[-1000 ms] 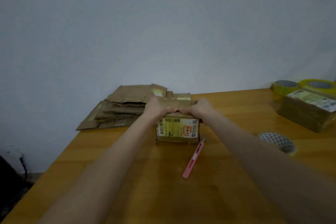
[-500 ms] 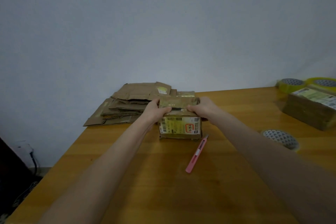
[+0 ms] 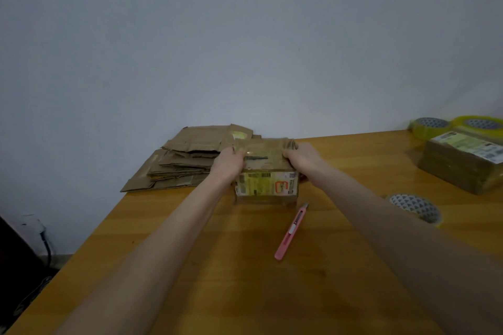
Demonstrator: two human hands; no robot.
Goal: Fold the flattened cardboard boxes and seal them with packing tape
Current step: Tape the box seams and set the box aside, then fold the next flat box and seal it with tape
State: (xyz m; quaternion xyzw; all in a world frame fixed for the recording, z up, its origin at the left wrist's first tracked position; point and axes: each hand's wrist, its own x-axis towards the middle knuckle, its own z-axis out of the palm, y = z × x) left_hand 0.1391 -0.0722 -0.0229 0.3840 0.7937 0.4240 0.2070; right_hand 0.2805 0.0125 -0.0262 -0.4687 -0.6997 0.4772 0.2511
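A small brown cardboard box (image 3: 266, 185) with a yellow-and-white shipping label on its near side stands on the wooden table (image 3: 245, 280). My left hand (image 3: 228, 162) grips its left top edge and my right hand (image 3: 300, 156) grips its right top edge; between them the top flaps lie folded down. Behind and to the left, a stack of flattened cardboard boxes (image 3: 187, 160) rests against the wall. A roll of packing tape (image 3: 416, 208) lies flat at the right. The fingertips are hidden behind the box.
A pink utility knife (image 3: 291, 231) lies just in front of the box. At the far right sits a taped box with a label (image 3: 465, 163), with two yellow tape rolls (image 3: 430, 126) (image 3: 481, 124) behind it. The table's left edge drops to the floor.
My hands have slid apart from the middle of the box top to its left and right edges, uncovering the folded flaps. The camera view has shifted slightly.
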